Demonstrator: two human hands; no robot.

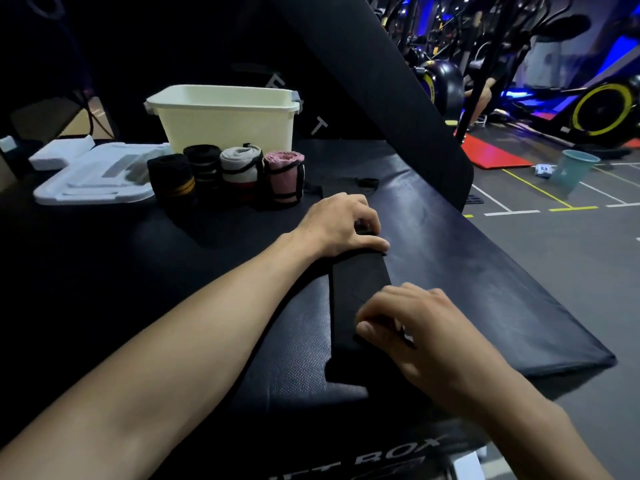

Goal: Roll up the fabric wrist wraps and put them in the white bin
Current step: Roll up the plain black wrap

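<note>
Tabletop: we saw a black padded tabletop [485, 271] filling the middle of the frame, its near edge printed with white letters, only partly readable.
Room: we looked out on a dim gym at the upper right, with blue light, exercise machines [599, 109] with yellow-rimmed wheels, a red mat [491, 152] on the grey floor, and painted white and yellow floor lines.
White bin: the white bin [225, 116] stood at the upper middle on the far part of the tabletop; we could not see into it from this angle.
Rolled wraps: four rolled wraps [225, 174] stood upright in a row just in front of the bin, black with a gold stripe, black, grey-white, and pink.
Teal bucket: a teal bucket [575, 171] sat on the floor at the right; its contents were hidden from us.
Foam pieces: white foam pieces [97, 178] lay at the upper left.
Black wrap: an unrolled black wrap [360, 289] lay flat in the centre, running towards us.
Left hand: our left hand [339, 223] pinched the wrap's far end with curled fingers.
Right hand: our right hand [412, 323] gripped the near part, fingers curled on the fabric.
</note>
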